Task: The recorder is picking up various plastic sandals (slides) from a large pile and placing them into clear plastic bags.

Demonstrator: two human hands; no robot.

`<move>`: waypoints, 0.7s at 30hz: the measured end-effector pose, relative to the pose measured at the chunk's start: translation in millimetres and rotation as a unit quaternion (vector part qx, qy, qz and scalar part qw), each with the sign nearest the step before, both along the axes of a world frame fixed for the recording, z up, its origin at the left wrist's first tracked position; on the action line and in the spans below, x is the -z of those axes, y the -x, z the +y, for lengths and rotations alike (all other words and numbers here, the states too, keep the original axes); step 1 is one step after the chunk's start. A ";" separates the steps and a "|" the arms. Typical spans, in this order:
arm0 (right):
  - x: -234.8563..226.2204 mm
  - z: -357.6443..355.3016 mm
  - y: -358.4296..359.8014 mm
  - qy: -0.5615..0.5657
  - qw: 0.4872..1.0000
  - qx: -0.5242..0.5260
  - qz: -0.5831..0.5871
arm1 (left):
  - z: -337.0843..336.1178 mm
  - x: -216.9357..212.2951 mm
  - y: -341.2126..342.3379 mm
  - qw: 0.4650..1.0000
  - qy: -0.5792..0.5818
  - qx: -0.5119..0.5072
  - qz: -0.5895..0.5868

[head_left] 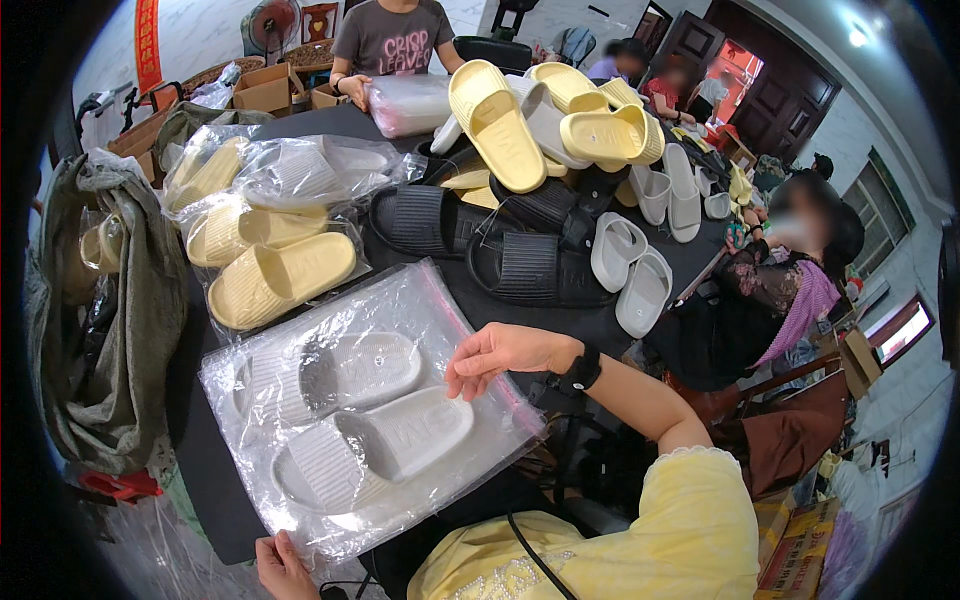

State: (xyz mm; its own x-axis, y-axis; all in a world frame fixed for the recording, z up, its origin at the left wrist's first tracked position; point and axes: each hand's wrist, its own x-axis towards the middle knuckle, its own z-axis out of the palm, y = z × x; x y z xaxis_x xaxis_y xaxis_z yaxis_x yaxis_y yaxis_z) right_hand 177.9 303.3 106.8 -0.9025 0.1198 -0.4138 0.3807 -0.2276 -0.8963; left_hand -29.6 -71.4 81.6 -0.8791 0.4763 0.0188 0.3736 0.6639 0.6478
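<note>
A clear plastic bag (pixel 380 285) with a pink strip along its right edge lies flat on the dark table. Inside it is a pair of light grey slippers (pixel 425 435), side by side with their toes to the left. My left hand (pixel 286 567) pinches the bag's near left corner, thumb on top. Over the bag, by the heel of the nearer slipper, my right hand (pixel 508 356) has its fingers bent and close together. Whether they grip anything is hidden. A black band (pixel 581 368) circles my right wrist.
Bagged yellow slippers (pixel 285 278) lie beyond the bag at left. A heap of loose black slippers (pixel 520 265), yellow slippers (pixel 497 125) and grey slippers (pixel 640 290) covers the far table (pixel 205 500). Across it a person (pixel 395 45) touches stacked plastic bags (pixel 408 104). Others sit at right.
</note>
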 end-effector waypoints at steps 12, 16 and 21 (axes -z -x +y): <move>2.8 -6.9 -20.3 0.013 0.993 -0.094 0.068 | -1.8 8.7 2.8 0.999 -0.034 -0.017 -0.023; -1.0 -6.9 -20.6 0.005 0.989 -0.146 0.010 | -1.9 9.4 5.0 1.000 -0.029 -0.001 0.001; -0.6 5.4 -21.3 0.109 0.991 -0.071 -0.001 | 6.1 -1.3 4.8 0.998 -0.002 -0.002 0.069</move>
State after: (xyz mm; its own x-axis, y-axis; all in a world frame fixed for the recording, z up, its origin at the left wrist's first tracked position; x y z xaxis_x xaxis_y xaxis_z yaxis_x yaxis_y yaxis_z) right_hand 199.2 308.8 107.4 -0.9033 -0.1006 -0.4170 0.4237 -0.3604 -0.8310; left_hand -34.3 -65.3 82.9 -0.8699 0.4722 0.1425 0.4571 0.6632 0.5926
